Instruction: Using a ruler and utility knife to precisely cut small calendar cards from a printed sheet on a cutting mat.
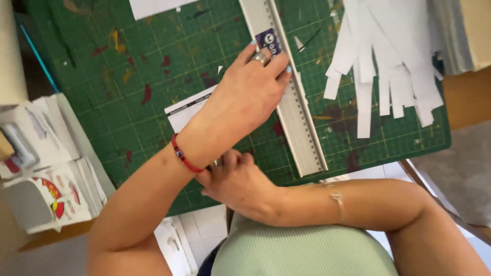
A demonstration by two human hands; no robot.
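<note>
While the left hand (245, 97) reaches across from the lower left, it lies palm down on a long metal ruler (291, 107) that runs diagonally over a green cutting mat (153, 56), its fingers (279, 66) spread flat and pressing on the ruler rather than curled round it; a silver ring sits on one finger and a red cord bracelet (183, 155) circles the wrist. Under the left forearm, the right hand (238, 181) rests at the near edge of the mat with its fingers bent inward, but the crossing wrist hides the fingertips, so whether they grip anything cannot be told; a thin bracelet (337, 198) shows on the right forearm. A white sheet of paper (186, 110) with a dark printed band along its edge lies on the mat, partly beneath the left hand and just beside the ruler. The mat is marked with a pale grid and blotched with red, yellow and dark paint stains. To the right of the ruler, well apart from both hands, a loose heap of cut white paper strips (388, 66) fans out over the mat's upper right corner. At the far left, off the mat, stacks of printed cards and paper (46, 174) lie on the worktop (468, 94).
</note>
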